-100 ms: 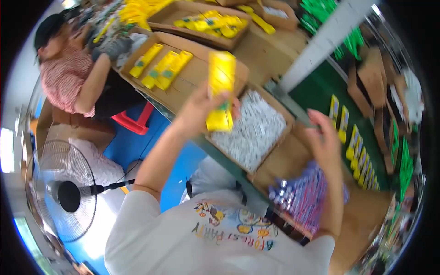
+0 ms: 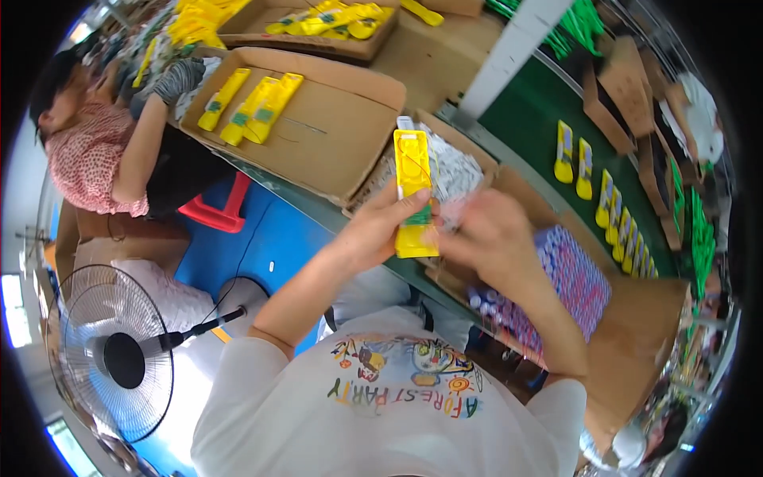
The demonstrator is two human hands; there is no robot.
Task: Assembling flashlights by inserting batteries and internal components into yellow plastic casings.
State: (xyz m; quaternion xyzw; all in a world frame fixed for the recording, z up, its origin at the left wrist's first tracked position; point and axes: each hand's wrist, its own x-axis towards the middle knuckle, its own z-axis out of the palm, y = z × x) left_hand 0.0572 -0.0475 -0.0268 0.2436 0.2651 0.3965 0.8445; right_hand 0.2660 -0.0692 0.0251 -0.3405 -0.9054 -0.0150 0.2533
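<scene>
My left hand (image 2: 380,225) is closed around a long yellow plastic casing (image 2: 412,159), its thumb lying across the middle. The casing stands nearly upright over the box edge, its hollow side showing, with a thin wire inside and a green piece in the lower half. Close by the casing's lower right side is my right hand (image 2: 494,238), its fingers smeared by motion. Whether it holds anything I cannot make out. Behind the casing, a cardboard box of small white parts (image 2: 461,171) is partly covered by my hands. Purple-blue cylinders (image 2: 576,286) fill a box beneath my right forearm.
Three yellow casings (image 2: 261,110) lie in a shallow cardboard box (image 2: 334,87) at the left. Beyond it stands another box of yellow pieces (image 2: 338,20). Several yellow items (image 2: 612,207) line a green belt (image 2: 517,119) beside a metal post (image 2: 509,60). A co-worker (image 2: 103,143) sits left, near a fan (image 2: 123,358).
My right hand has come left from beside the green belt to the yellow casing. My left hand still grips the casing, now lower and slightly farther right. The view has shifted.
</scene>
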